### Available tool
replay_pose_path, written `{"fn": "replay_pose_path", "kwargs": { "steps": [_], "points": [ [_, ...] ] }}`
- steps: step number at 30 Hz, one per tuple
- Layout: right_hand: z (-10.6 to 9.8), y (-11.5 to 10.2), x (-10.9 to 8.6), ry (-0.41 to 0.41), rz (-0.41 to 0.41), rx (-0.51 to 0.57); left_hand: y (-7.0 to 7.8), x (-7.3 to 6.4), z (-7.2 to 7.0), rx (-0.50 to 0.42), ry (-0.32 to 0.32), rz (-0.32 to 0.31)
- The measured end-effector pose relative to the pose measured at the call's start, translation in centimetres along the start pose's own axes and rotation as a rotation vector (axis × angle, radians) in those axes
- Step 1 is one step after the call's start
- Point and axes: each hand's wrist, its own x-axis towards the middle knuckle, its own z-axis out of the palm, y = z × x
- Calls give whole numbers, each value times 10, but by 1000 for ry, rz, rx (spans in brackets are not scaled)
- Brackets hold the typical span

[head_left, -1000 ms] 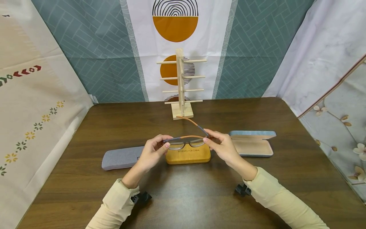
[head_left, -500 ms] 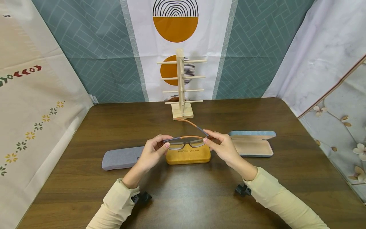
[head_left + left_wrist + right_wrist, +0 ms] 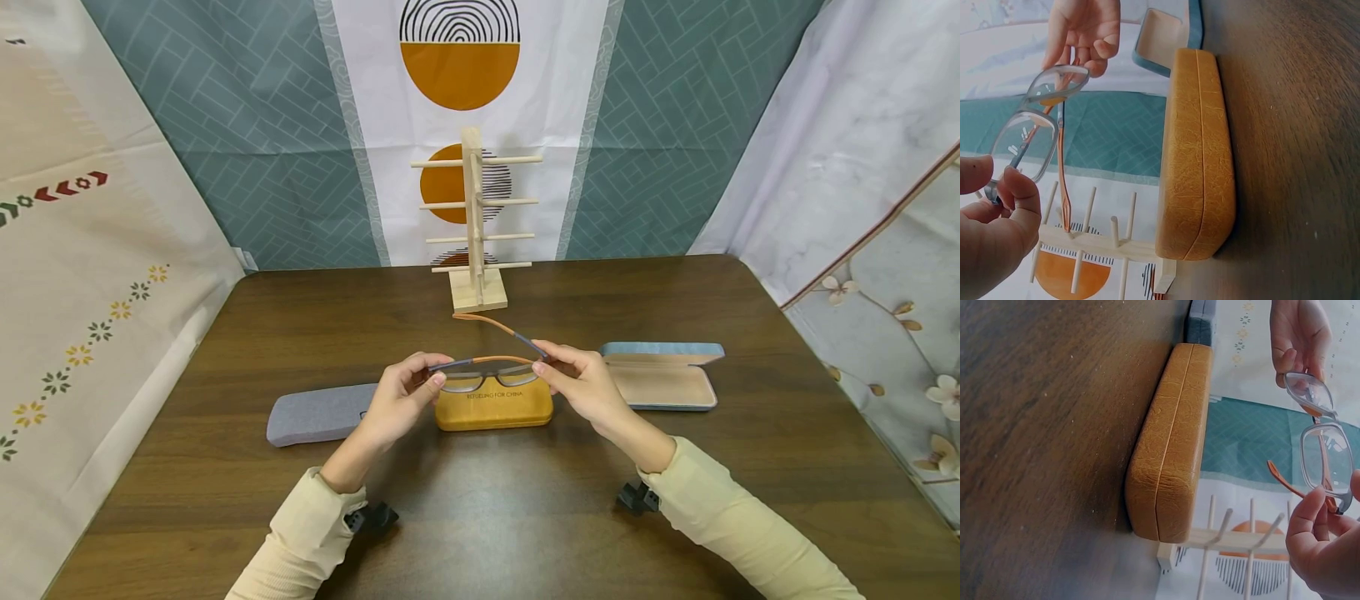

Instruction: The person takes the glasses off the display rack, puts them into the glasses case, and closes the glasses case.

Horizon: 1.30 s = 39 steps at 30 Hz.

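Note:
A pair of glasses with a grey frame and blue-and-orange temples is held up above a mustard-yellow glasses case. My left hand pinches the frame's left end between thumb and fingers. At the other end, my right hand pinches the frame near its hinge. One orange-tipped temple lies folded behind the lenses; the other slants away toward the stand. Both wrist views show the clear lenses hanging between the two hands, apart from the closed yellow case.
A grey glasses case lies closed at the left, partly behind my left hand. Right of my right hand, a light-blue case lies open with a beige lining. Behind everything stands a wooden display stand with several pegs.
The raised temple on the right side has swung a little inward, its tip moving left and nearer. Both hands keep their place and their pinch on the glasses.

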Motion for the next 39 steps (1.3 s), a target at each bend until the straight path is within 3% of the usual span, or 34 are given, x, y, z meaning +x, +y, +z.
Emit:
{"fn": "replay_pose_path", "kwargs": {
  "steps": [39],
  "points": [
    [0, 3, 1, -26, -2, 7, -1, 0, -1, -3, 9, 14]
  ]
}}
